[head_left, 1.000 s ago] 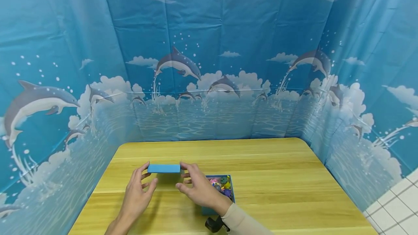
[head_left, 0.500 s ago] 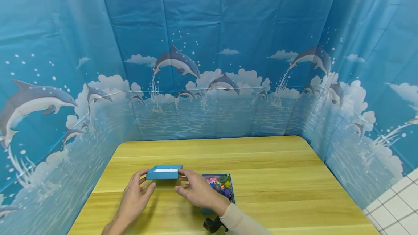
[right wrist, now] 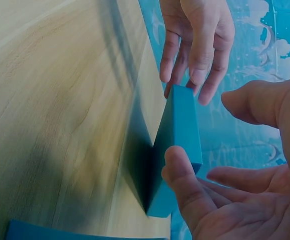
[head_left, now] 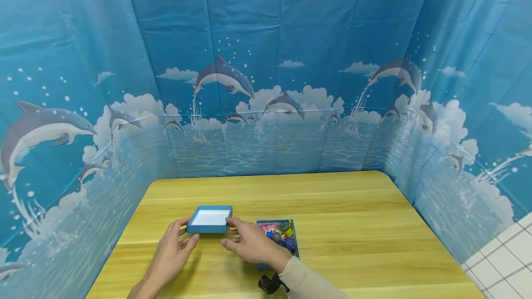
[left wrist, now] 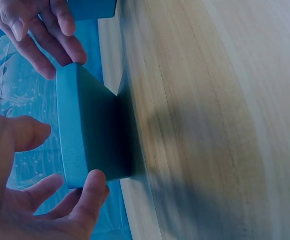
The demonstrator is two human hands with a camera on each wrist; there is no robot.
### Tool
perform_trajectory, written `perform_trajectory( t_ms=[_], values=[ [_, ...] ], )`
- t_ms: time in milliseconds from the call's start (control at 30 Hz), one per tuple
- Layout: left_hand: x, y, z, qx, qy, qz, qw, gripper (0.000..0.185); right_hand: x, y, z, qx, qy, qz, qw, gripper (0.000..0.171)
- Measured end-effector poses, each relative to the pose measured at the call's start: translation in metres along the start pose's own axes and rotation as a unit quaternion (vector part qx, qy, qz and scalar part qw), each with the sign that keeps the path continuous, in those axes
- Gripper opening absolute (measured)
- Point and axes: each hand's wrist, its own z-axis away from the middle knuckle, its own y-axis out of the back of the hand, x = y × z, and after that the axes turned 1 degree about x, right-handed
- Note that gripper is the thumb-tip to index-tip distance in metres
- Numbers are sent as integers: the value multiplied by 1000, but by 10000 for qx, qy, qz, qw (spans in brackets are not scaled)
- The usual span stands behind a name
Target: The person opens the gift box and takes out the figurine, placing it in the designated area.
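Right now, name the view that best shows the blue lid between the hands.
The head view: the blue lid shows whole, white inside facing up, held between the left hand and right hand beside the open box. Both wrist views show only its blue outer side, close up.

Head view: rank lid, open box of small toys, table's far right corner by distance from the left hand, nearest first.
1. Lid: held at its left end by the left hand.
2. Open box of small toys: to the right, past the right hand.
3. Table's far right corner: farthest, by the curtain.
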Motion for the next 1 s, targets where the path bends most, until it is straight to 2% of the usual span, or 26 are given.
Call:
perform_trajectory(
  t_ms=[300, 567, 867, 1000],
  values=[
    [0, 1, -3, 12, 83, -79, 9999, 59, -2, 0, -1, -42, -44, 185, 9998, 66],
    [0, 0, -2, 92, 153, -513, 9985, 59, -5, -3, -2, 56, -69, 228, 9997, 63],
    [10, -10, 1, 57, -250, -806, 9964, 59, -5, 5, 3, 105, 111, -112, 9998, 56],
    [14, -17, 3, 75, -457, -806, 9957, 58, -5, 11, 9, 186, 159, 12, 9997, 52]
  ],
)
